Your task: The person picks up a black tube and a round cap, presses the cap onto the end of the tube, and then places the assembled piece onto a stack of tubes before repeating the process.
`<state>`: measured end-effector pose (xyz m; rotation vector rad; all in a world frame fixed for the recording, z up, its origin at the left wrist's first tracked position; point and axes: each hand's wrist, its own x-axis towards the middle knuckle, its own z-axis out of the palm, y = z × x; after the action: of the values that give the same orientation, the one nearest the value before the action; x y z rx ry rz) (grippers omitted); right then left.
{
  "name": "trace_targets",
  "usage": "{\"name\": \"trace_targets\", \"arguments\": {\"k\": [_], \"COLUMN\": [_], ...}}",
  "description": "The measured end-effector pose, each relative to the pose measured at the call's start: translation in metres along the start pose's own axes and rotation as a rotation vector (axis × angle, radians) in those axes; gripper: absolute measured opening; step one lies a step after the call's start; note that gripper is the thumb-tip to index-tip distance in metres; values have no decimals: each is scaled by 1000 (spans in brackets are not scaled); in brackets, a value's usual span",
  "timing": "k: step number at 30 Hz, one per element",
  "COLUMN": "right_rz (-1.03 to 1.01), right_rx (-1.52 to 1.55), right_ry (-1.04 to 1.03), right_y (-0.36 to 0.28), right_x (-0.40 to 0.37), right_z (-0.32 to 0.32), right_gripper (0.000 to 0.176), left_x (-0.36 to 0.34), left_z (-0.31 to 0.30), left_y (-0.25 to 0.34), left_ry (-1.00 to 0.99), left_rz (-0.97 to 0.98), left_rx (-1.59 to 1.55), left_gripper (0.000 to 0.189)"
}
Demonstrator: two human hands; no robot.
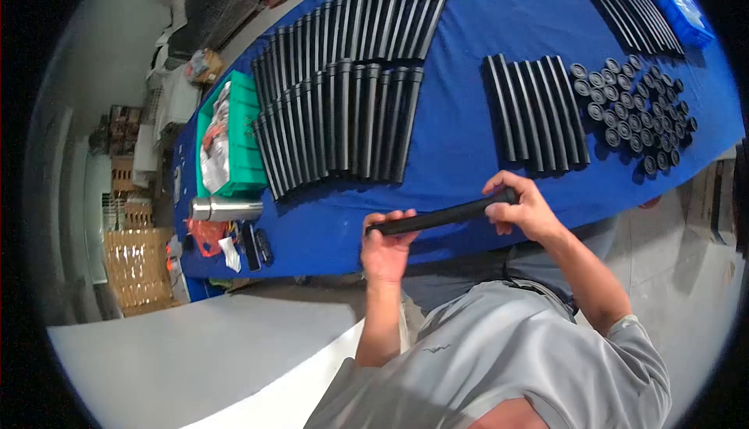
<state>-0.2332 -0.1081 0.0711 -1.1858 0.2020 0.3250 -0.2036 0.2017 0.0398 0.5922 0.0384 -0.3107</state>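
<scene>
A black tube [443, 217] spans between my two hands over the front edge of the blue table. My left hand [385, 251] is closed around its left end, palm up. At the other end, my right hand [524, 212] pinches the tube near a wider black end, which looks like a cap [509, 195]. Just beyond my right hand lies a row of several black tubes [538, 117] without visible caps. To their right is a cluster of loose round black caps [636, 109]. Two rows of tubes with wider upper ends [343, 85] lie on the left half of the table.
A green crate [248, 136] with clear plastic bags stands at the left, beside a steel flask [226, 209] lying down. Small items and a red bag [207, 235] are in front. A blue bin [690, 27] and thin black rods [624, 7] sit far right.
</scene>
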Motion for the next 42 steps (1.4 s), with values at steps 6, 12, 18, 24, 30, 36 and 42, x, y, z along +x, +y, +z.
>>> {"name": "trace_targets", "arguments": {"k": [6,12,18,24,30,36,42], "right_rz": [75,21,-242,-538,-593,-550,-543], "right_rx": [-46,-15,-185,-647,-730,-757,-739], "right_ry": [-104,-203,-46,-57,-111,-126,-123], "right_y": [-19,-28,-13,5,8,5,4], "right_x": [49,105,140,149,152,153,154], "right_z": [16,55,48,41,37,36,36], "right_gripper": [23,28,39,36,36,36,37], "left_x": [-24,-11,61,247,391,439,448], "left_z": [51,55,61,43,30,32,31], "left_y": [65,43,106,213,229,213,207], "left_ry": [-103,-19,171,336,539,659,737], "left_rz": [5,391,659,768,581,462,441], "left_rx": [1542,2030,1949,2123,2179,2312,2334], "left_gripper": [35,40,33,45,49,47,42]}}
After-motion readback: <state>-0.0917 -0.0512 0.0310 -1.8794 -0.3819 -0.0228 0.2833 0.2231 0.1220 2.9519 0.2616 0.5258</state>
